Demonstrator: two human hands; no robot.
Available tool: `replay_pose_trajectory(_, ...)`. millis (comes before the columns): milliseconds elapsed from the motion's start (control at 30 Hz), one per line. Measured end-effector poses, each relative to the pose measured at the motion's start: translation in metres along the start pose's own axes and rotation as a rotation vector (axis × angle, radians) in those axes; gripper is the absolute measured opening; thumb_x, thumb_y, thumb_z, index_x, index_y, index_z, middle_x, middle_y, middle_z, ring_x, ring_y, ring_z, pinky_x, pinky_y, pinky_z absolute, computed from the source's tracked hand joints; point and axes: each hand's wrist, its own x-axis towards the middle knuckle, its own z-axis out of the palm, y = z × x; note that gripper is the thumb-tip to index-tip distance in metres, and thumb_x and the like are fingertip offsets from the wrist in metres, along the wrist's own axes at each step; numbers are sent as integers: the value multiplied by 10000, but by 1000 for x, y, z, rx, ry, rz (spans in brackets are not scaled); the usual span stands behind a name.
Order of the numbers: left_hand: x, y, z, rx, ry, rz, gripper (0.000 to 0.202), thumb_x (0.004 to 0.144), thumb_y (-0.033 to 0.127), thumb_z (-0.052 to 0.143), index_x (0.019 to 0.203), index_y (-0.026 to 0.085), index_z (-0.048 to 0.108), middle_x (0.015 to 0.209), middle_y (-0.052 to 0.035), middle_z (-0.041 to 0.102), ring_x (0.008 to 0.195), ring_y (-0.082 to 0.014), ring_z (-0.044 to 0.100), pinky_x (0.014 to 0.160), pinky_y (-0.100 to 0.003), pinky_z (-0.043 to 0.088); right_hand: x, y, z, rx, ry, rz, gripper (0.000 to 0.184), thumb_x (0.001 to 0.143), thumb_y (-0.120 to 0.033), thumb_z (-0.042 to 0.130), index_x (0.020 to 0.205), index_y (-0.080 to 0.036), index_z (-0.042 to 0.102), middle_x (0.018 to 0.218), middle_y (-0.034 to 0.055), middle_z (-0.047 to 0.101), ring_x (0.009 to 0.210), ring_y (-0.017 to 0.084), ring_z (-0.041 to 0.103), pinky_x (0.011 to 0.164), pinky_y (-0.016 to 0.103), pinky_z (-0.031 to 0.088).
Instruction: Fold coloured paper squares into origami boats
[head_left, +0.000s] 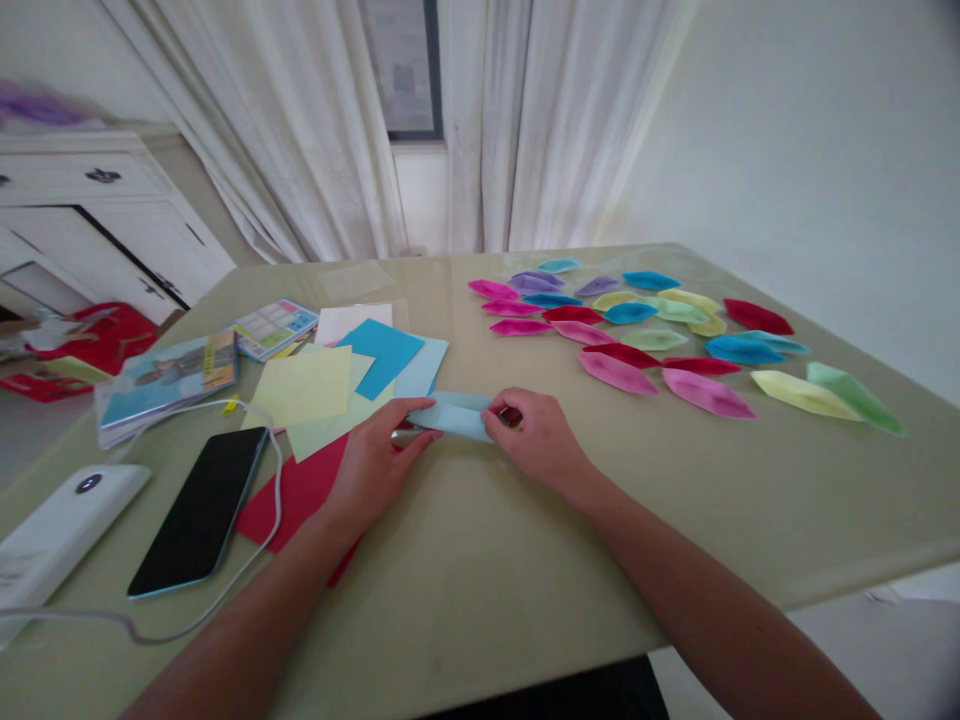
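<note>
A folded strip of light blue paper (461, 420) is held between my two hands, just above the table. My left hand (382, 450) pinches its left end between thumb and fingers. At the right end, my right hand (536, 430) closes on it, with the fingers curled in. Left of the paper lie loose square sheets: pale yellow (301, 385), bright blue (386, 350) and red (300, 500), the red one partly under my left arm. Several folded paper boats (709, 392) in pink, red, blue, yellow, green and purple lie at the far right.
A black-screened phone (201, 510), a white power bank (64, 545) and a looping white cable (279, 490) lie at the left of the table (525, 590). Behind them are a wrapped book (172, 385) and a colourful card (276, 330). Curtains (585, 120) hang beyond.
</note>
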Motion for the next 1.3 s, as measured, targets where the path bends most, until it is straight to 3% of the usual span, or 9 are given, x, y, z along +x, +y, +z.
replay_pose_trajectory(167,1,-2,-2,9,-15,43,312,942,388,726,1186,196,754,1086,-75,792,877,-223,770,744,-324,643,0,1,0,-10,7,-6,73,903,-191,731,845,-185,774,781,22,762,648,150,637,650,272,441)
replay_pose_trajectory(400,3,-6,-4,55,-48,98,291,932,428,751,1120,207,776,1030,-69,805,913,-260,758,881,-404,622,1,3,0,-12,-6,-25,40,923,-177,721,902,-192,752,823,22,753,686,157,641,682,278,455)
replay_pose_trajectory(667,3,-6,-8,77,-116,114,199,933,306,689,1100,224,756,1044,-62,768,867,-228,729,747,-333,609,1,6,0,26,-42,-79,83,938,-126,741,979,-197,726,925,20,757,793,159,667,742,266,473)
replay_pose_trajectory(967,4,-8,-11,133,-154,98,231,899,249,685,1125,234,729,1052,-59,731,927,-257,709,825,-382,578,2,3,-2,9,-96,-139,100,991,-217,758,898,-182,742,919,25,711,815,165,654,761,285,462)
replay_pose_trajectory(1100,4,-6,-11,148,-157,93,237,909,242,668,1139,234,725,1060,-62,716,922,-257,707,831,-389,575,0,-2,-7,-43,-160,-159,239,859,-316,909,965,-178,745,1028,50,723,902,201,677,837,319,481)
replay_pose_trajectory(1300,4,-5,-11,143,-144,96,170,956,309,654,1088,234,729,1033,-63,722,870,-247,711,766,-362,579,-2,-1,-10,-131,-240,-177,247,831,-130,845,1029,-196,712,1097,48,685,912,196,657,847,317,479)
